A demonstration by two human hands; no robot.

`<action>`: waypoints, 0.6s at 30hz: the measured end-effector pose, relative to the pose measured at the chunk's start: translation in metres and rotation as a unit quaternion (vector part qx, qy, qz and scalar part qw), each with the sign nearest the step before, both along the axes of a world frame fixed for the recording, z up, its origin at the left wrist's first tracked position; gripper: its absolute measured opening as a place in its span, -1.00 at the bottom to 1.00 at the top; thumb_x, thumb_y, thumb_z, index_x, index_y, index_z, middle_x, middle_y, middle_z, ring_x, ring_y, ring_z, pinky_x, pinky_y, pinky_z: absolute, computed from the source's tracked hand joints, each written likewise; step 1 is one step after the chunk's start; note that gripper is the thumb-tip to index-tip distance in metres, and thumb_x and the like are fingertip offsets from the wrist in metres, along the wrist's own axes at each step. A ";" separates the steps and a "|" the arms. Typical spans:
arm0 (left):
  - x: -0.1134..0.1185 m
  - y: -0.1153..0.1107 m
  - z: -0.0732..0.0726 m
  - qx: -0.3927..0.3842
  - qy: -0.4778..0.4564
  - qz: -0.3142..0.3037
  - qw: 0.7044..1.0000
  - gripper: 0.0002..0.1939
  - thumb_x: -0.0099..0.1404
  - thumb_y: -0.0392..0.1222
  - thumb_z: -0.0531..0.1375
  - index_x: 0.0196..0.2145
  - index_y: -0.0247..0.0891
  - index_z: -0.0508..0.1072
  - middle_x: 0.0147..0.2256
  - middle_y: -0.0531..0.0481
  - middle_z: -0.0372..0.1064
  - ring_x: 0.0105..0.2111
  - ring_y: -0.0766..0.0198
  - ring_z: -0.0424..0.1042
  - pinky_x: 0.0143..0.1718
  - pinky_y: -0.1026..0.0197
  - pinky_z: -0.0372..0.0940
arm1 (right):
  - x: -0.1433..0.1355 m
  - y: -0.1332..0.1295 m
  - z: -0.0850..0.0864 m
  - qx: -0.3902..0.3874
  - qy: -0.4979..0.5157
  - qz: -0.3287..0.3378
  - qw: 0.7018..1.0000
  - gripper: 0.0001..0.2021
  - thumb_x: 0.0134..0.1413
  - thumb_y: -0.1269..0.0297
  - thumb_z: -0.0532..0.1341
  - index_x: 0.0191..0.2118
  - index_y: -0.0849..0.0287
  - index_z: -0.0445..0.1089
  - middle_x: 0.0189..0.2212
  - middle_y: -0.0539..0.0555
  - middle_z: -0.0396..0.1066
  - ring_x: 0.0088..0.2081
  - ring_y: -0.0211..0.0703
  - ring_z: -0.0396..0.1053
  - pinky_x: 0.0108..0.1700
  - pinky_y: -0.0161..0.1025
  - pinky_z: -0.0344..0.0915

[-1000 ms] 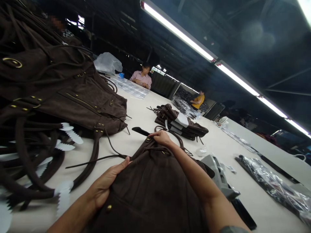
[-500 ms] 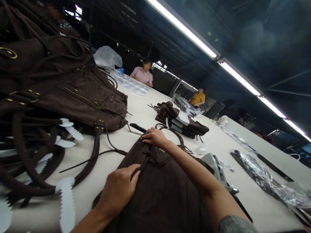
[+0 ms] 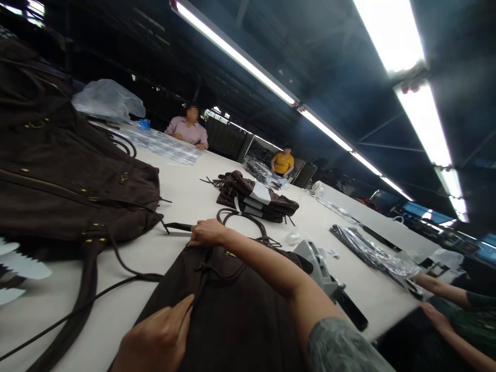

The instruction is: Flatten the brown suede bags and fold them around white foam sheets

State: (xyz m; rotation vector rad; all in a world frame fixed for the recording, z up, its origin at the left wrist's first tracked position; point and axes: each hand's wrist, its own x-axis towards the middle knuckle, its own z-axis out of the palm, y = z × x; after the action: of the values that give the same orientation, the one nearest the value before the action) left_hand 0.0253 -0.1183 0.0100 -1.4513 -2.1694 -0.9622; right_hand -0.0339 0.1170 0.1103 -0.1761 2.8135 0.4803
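Observation:
A dark brown suede bag (image 3: 232, 310) lies flat on the white table (image 3: 186, 194) in front of me. My left hand (image 3: 155, 338) presses on the bag's near left side, fingers curled over a thin drawstring cord. My right hand (image 3: 207, 232) reaches across to the bag's far top edge and grips it by a brass fitting. The bag's looped handles (image 3: 248, 222) lie beyond my right hand.
A heap of matching brown bags (image 3: 65, 175) with white paper tags fills the left. A smaller stack of bags (image 3: 256, 199) lies mid-table. A grey tool (image 3: 320, 263) sits right of my bag, plastic-wrapped packs (image 3: 372, 253) further right. Two people sit far off; another person's hands (image 3: 437, 315) are at the right.
The view has swung right and tilted up. My left hand slid toward me along the bag. My right hand stays on the bag's top edge.

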 end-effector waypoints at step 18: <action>0.026 -0.016 0.035 -0.092 -0.188 0.148 0.967 -0.72 0.42 -0.23 -0.15 -0.31 -0.20 0.32 -0.32 -0.15 0.47 -0.28 0.03 0.49 -0.26 0.08 0.30 | 0.001 0.019 0.005 -0.067 0.140 -0.290 0.944 -0.64 0.18 0.18 0.12 -0.12 0.30 0.55 -0.20 0.29 0.55 -0.17 0.03 0.50 -0.16 -0.19 0.33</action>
State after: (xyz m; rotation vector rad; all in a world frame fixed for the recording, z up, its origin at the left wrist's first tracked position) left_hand 0.0517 -0.1340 0.0454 -1.0316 -2.7175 -1.0113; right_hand -0.0325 0.1356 0.1158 0.7311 2.9659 0.1824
